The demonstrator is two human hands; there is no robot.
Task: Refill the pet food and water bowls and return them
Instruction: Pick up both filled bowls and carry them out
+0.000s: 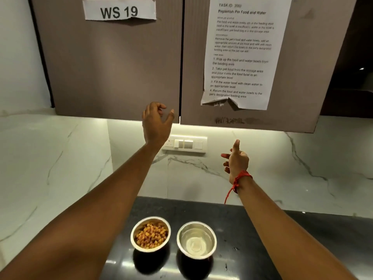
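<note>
- Head view: a round steel bowl of yellow and reddish-brown pet food [151, 218] and a round steel bowl of clear water [196, 226] stand side by side, close but apart, on the glossy black bench [262, 239], food on the left.
- Left hand [156, 122] is raised high above the food bowl, at the lower edge of the brown cupboard doors [113, 67]; its fingers [159, 107] are loosely curled and hold nothing.
- Right hand [236, 160], with a red thread [240, 178] round the wrist, is lifted before the white marble wall [282, 168], right of the white switch panel [187, 144]; its fingers are relaxed, one pointing up, and hold nothing.
- Both bowls lie well below and apart from either hand.
</note>
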